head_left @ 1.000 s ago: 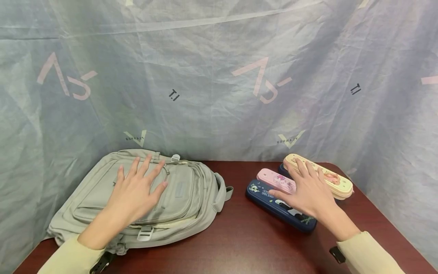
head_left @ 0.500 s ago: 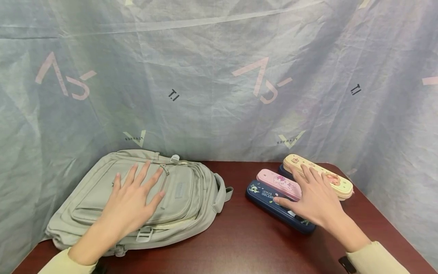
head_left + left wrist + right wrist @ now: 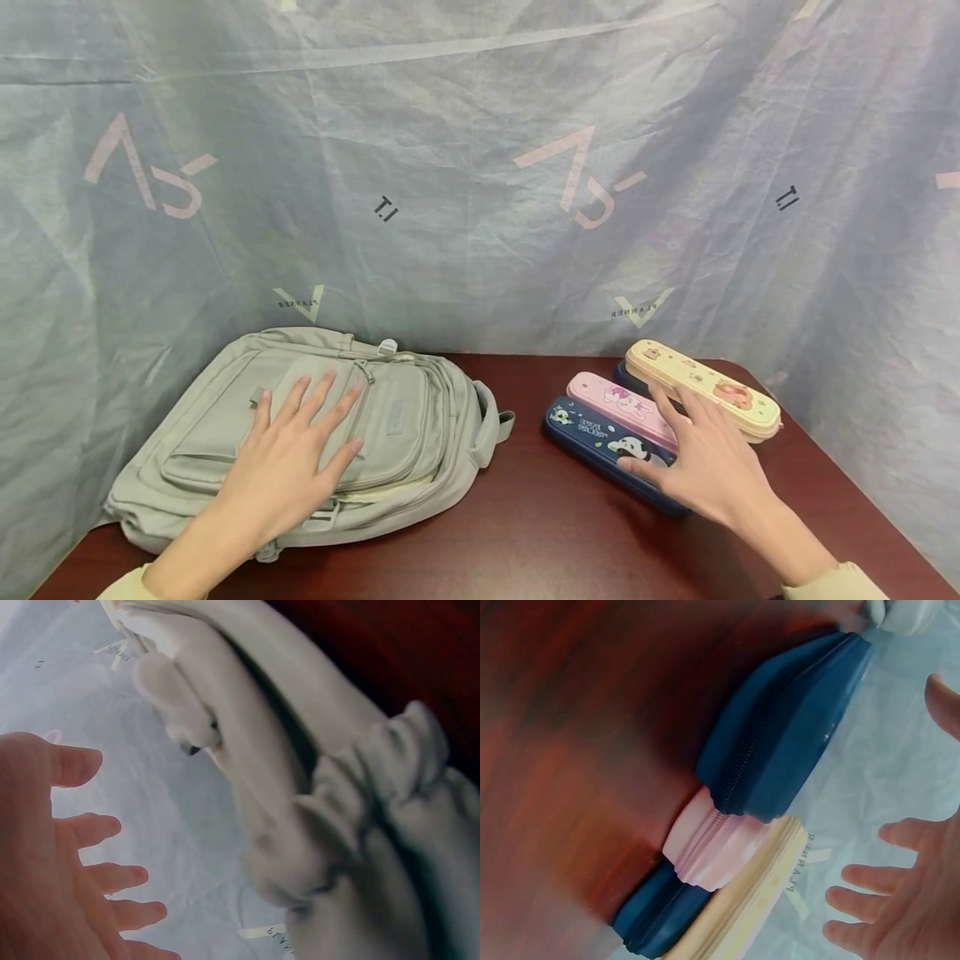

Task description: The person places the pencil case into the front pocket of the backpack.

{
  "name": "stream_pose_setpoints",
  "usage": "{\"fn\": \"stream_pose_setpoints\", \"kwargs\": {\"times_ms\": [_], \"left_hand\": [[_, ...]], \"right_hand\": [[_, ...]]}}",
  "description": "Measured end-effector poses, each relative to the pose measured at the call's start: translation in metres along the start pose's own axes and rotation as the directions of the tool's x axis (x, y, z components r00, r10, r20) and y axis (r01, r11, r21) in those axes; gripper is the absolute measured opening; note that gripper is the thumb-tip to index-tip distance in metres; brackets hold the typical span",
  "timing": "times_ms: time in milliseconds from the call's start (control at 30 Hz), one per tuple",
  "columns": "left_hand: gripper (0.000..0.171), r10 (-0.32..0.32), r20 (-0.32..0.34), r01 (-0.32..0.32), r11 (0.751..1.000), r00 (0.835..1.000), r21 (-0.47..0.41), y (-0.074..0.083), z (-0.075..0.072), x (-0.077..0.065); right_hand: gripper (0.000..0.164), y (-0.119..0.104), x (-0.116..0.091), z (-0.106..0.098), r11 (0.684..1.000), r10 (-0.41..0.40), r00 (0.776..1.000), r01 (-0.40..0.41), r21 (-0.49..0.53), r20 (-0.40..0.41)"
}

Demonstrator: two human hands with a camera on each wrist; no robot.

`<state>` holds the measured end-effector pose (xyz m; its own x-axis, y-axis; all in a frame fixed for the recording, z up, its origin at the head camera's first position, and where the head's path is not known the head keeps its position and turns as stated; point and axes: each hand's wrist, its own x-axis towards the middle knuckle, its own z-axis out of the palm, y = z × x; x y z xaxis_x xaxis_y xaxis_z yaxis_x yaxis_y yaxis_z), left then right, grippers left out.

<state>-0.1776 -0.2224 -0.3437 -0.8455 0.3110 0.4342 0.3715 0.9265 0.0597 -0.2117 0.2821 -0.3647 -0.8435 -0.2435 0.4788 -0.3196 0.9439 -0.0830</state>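
Observation:
In the head view a grey-green backpack (image 3: 405,454) lies flat on the left of the table. Above it hovers my left hand (image 3: 281,462), fingers spread and holding nothing; the left wrist view shows a gap between that hand (image 3: 52,862) and the bag. My right hand (image 3: 712,462) hangs with spread fingers over several pencil cases on the right, apart from them in the right wrist view. Nearest is a navy panda pencil case (image 3: 581,429), beside a pink rabbit pencil case (image 3: 592,387). A yellow pencil case (image 3: 678,367) rests on another dark blue case (image 3: 660,915).
The dark red-brown table (image 3: 517,517) shows bare wood between the backpack and the pencil cases. A grey printed cloth (image 3: 465,167) hangs behind the table and along its sides. Zippers run round the pencil cases' edges.
Both hands have drawn slightly back toward the person, the right one also shifting a little to the right. More of the pink and yellow cases shows. Backpack and cases stay in place.

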Motion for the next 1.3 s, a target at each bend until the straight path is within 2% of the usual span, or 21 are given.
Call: {"fn": "stream_pose_setpoints", "kwargs": {"times_ms": [167,367,567,667,1000,1300], "left_hand": [[0.066,0.011,0.004,-0.011,1.0,1.0,0.0,-0.002,0.004,-0.006],[0.066,0.023,0.008,-0.023,1.0,1.0,-0.012,-0.005,0.008,-0.011],[0.066,0.067,0.005,-0.067,0.998,0.998,0.002,-0.009,0.011,-0.014],[0.065,0.088,-0.002,-0.088,0.996,0.996,0.008,-0.011,0.012,-0.015],[0.064,0.195,-0.04,-0.197,0.979,0.98,-0.055,-0.016,0.019,-0.018],[0.065,0.199,-0.022,-0.2,0.973,0.98,-0.113,-0.011,0.018,-0.021]], "right_hand": [[0.115,0.003,-0.008,0.002,0.999,-0.006,1.0,0.006,0.035,-0.008],[0.112,0.009,-0.017,0.001,0.998,0.027,0.997,-0.032,0.061,0.07],[0.112,0.015,-0.025,0.001,1.0,-0.002,0.999,0.001,0.031,0.05],[0.114,0.015,-0.03,0.002,0.999,0.028,0.995,-0.03,0.021,0.096],[0.11,0.019,-0.035,0.002,0.997,0.07,0.985,-0.071,-0.004,0.158],[0.104,0.022,-0.038,0.003,0.995,0.087,0.973,-0.094,0.021,0.215]]}}
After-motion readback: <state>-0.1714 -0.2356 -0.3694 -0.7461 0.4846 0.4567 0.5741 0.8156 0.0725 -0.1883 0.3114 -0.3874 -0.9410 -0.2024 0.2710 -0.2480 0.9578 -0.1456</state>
